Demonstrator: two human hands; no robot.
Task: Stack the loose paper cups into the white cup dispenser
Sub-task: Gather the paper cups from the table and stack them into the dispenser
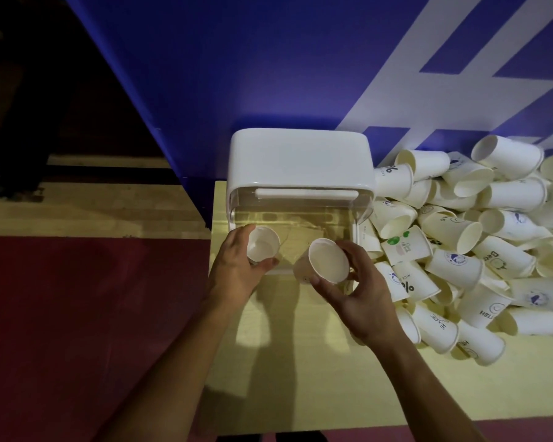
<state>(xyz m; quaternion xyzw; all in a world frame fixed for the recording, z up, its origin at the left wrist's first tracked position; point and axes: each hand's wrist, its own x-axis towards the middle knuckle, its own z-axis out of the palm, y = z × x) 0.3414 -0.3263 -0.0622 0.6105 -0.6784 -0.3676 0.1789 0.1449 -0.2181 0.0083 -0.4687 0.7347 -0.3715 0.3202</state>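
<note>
The white cup dispenser (300, 157) stands at the back of the pale table, its clear front section facing me. My left hand (233, 269) grips an upright paper cup (262, 244) at the dispenser's front left corner. My right hand (361, 295) holds a second paper cup (328, 260), tilted with its mouth toward me, in front of the dispenser's clear front. A big heap of loose paper cups (479, 244), several printed with logos, lies to the right of the dispenser.
The pale yellow table (300, 378) ends just left of the dispenser; beyond it is red and wooden floor (77, 314). A blue wall with white stripes (268, 59) rises directly behind the dispenser and the cups.
</note>
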